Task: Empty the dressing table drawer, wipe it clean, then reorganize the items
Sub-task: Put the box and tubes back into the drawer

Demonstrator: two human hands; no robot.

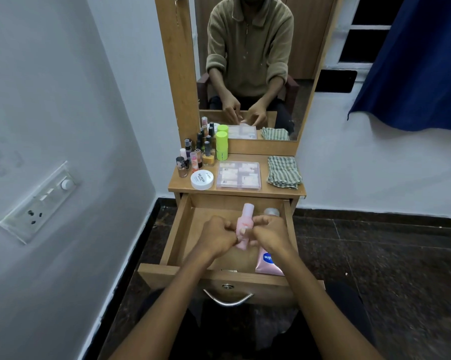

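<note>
Head view, single entry. Open wooden drawer (pixel 179 229), pulled toward the viewer, its floor mostly bare.

Item in hand: slim pale-pink plastic bottle (pixel 242 224), held above the drawer's middle. Left hand (pixel 216 237) curled tight on its lower left side; right hand (pixel 270 233) closed on its right side. Both grip the body, cap pointing far.

Handling, judged: light, rigid, smooth, so likely slippery. Best taken round the mid-body, not by the cap, which might pull off.

Also in drawer: pink soft squeeze tube with blue label (pixel 267 261), near right corner, partly under the right hand; probably squashy, better lifted by its stiffer cap end. A grey-lidded jar (pixel 271 211), far right corner.

On the tabletop (pixel 175 184): cluster of small nail-polish bottles (pixel 194 157) far left, lime-green cylinder (pixel 221 145), white round tub (pixel 202 180), clear flat compartment box (pixel 238 175), folded striped green cloth (pixel 284 171) right.

Hidden or unclear: bottle label unreadable; its base is covered by fingers; the jar body lies behind the right hand.
</note>
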